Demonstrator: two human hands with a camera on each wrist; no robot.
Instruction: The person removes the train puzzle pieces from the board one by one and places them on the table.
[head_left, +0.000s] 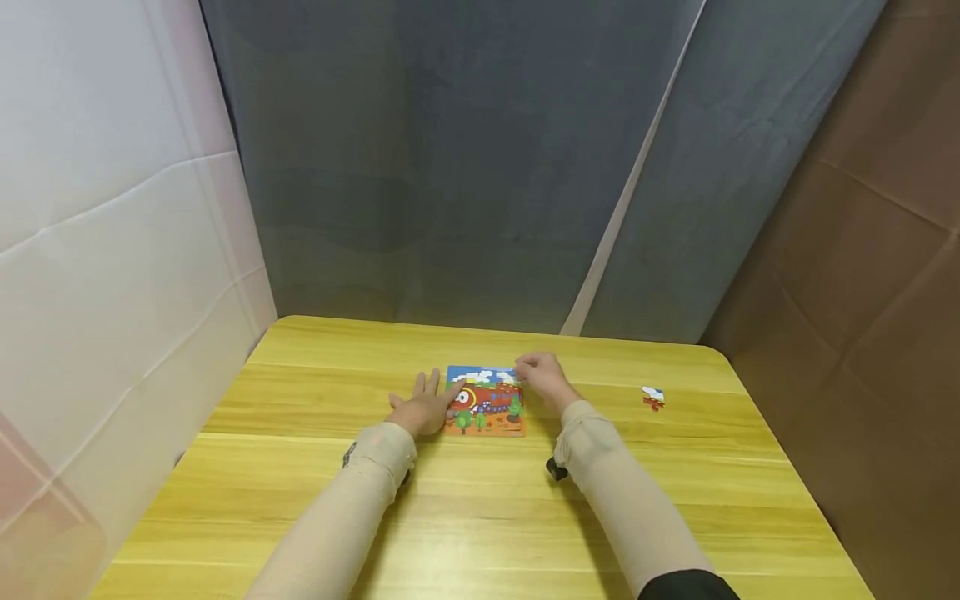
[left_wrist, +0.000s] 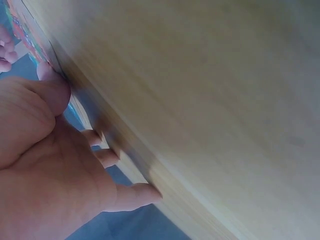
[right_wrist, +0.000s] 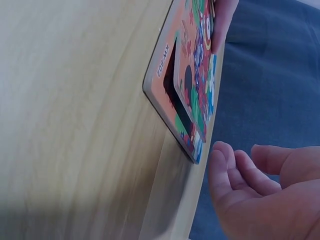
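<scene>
A jigsaw puzzle (head_left: 487,422) with a red train, white clouds and green trees lies in its shallow tray on the table. Part of its picture rides raised out of the tray near the orange border (right_wrist: 159,62), leaving a dark gap. My left hand (head_left: 424,413) rests at the puzzle's left side, fingers spread and one fingertip over the picture. At the top right corner is my right hand (head_left: 546,377). In the right wrist view its fingers (right_wrist: 222,167) bend loosely, apart from the thumb, with nothing visible between them.
A few loose puzzle pieces (head_left: 653,397) lie to the right on the wooden table (head_left: 480,517). A grey curtain (head_left: 450,167) hangs behind the table's far edge. White cloth (head_left: 112,208) hangs on the left, brown cloth (head_left: 862,275) on the right.
</scene>
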